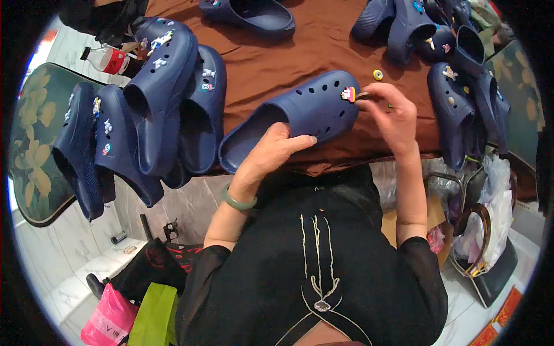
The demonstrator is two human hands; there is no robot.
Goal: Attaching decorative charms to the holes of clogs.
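A navy clog [314, 115] with round holes lies slanted on the brown cloth in front of me, toe to the right. My left hand [277, 147] grips it by the side, thumb along the upper and fingers reaching into the opening. On the toe sits a small pink, white and yellow shoe charm [348, 94]. Right beside that charm, my right hand [392, 112] pinches a small dark piece [362, 97] between thumb and fingertips; its kind is not clear. A round yellow charm [378, 75] rests on the cloth just beyond the right hand.
Several charm-covered navy clogs [164, 86] stand stacked at the left, more [453, 109] at the right. Another clog [254, 16] lies at the far edge. A bottle with a red label [112, 60] is at the far left. A chair with plastic bags [490, 213] stands lower right.
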